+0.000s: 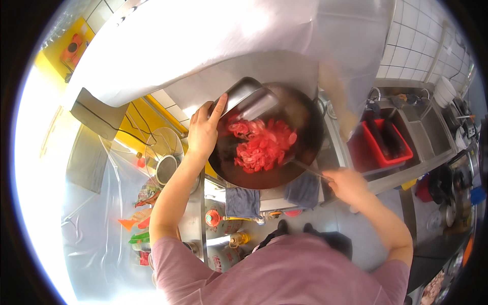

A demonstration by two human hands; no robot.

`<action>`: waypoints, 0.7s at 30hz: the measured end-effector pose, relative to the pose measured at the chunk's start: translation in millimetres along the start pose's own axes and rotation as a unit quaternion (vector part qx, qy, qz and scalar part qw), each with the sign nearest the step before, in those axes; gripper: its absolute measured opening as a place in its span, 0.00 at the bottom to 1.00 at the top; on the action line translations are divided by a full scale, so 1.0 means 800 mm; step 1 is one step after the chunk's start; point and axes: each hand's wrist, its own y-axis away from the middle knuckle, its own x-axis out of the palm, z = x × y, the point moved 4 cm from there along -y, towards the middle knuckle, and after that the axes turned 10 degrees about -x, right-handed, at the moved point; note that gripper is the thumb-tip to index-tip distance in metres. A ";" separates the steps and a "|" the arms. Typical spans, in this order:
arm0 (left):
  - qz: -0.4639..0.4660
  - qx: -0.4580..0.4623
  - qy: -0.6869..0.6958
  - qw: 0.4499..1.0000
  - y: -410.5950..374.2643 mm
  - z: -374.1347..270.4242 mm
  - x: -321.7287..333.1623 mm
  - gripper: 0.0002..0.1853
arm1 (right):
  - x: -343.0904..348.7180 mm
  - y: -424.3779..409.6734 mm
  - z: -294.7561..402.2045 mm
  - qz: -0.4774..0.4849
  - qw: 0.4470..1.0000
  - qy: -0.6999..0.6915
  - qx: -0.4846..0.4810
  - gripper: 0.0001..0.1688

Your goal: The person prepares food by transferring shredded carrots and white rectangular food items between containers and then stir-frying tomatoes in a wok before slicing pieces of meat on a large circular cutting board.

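My left hand (204,129) grips a rectangular stainless steel pan (244,93), tilted over the upper left part of a large dark wok (305,133). Thin slices of red meat (263,145) lie in the wok below the tilted pan, some close to its lip. My right hand (347,185), at the wok's lower right, holds the handle of a metal cooking utensil (310,167). The utensil's head reaches the right side of the meat and is partly hidden, so its kind cannot be told.
Two grey cloths (243,203) hang at the stove's front edge. Right of the wok is a steel sink (427,135) with a red plastic basin (404,152). At left, mesh strainers (166,169) and food packets stand near a steel shelf. Gas cylinders (223,256) are below; a metal hood (213,38) hangs above.
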 end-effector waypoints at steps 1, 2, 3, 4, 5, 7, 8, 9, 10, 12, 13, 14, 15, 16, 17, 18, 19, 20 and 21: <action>-0.013 0.011 -0.005 1.000 0.002 -0.003 -0.006 0.44 | -0.001 0.001 -0.002 0.001 1.000 -0.019 -0.004 0.15; -0.027 0.022 -0.010 0.999 0.004 -0.006 -0.010 0.43 | -0.002 0.000 -0.003 0.001 0.999 -0.038 -0.008 0.15; -0.038 0.026 -0.012 0.999 0.008 -0.008 -0.016 0.43 | -0.004 -0.001 0.002 0.018 0.999 -0.048 -0.003 0.16; -0.048 0.030 -0.015 0.998 0.012 -0.010 -0.022 0.42 | -0.006 -0.005 0.013 0.035 0.998 -0.058 0.001 0.17; -0.061 0.035 -0.013 0.997 0.013 -0.013 -0.025 0.41 | -0.008 -0.008 0.021 0.051 0.997 -0.066 0.009 0.17; -0.080 0.030 -0.005 0.996 0.018 -0.013 -0.033 0.40 | 0.009 -0.018 0.035 0.061 0.997 -0.047 -0.013 0.17; -0.090 0.026 -0.005 0.996 0.020 -0.011 -0.039 0.40 | 0.019 -0.028 0.042 0.065 0.997 -0.038 -0.027 0.17; -0.097 0.021 0.000 0.995 0.020 -0.010 -0.042 0.40 | 0.033 -0.039 0.044 0.061 0.998 -0.023 -0.024 0.16; -0.103 0.016 0.004 0.995 0.019 -0.007 -0.043 0.40 | 0.052 -0.056 0.045 0.057 0.998 -0.008 -0.020 0.15; -0.110 0.005 0.032 0.993 0.016 -0.009 -0.033 0.41 | 0.084 -0.083 0.037 0.037 0.999 0.018 -0.003 0.14; -0.110 -0.001 0.047 0.993 0.011 -0.013 -0.027 0.41 | 0.095 -0.099 0.030 0.020 0.999 0.026 0.004 0.13; -0.110 -0.009 0.055 0.992 0.009 -0.009 -0.028 0.41 | 0.100 -0.112 0.029 0.001 1.000 0.030 0.004 0.12; -0.110 -0.013 0.053 0.992 0.012 -0.006 -0.030 0.41 | 0.102 -0.113 0.029 -0.013 1.000 0.027 -0.009 0.13; -0.110 -0.016 0.051 0.992 0.018 -0.005 -0.033 0.41 | 0.102 -0.108 0.026 -0.028 0.999 0.025 -0.021 0.13; -0.115 -0.016 0.051 0.992 0.019 -0.004 -0.032 0.41 | 0.099 -0.106 0.021 -0.049 0.998 0.025 -0.032 0.13; -0.124 -0.003 0.035 0.992 0.034 0.009 -0.037 0.41 | 0.085 -0.095 0.031 -0.034 0.999 0.016 -0.018 0.12; -0.129 -0.003 0.028 0.991 0.034 0.023 -0.038 0.41 | 0.077 -0.103 0.031 -0.067 0.997 0.006 -0.037 0.12; -0.134 -0.002 0.032 0.991 0.033 0.028 -0.033 0.41 | 0.067 -0.102 0.025 -0.097 0.994 0.000 -0.048 0.11; -0.123 -0.006 0.039 0.992 0.043 0.026 -0.029 0.40 | 0.066 -0.091 0.027 -0.114 0.992 -0.013 -0.053 0.11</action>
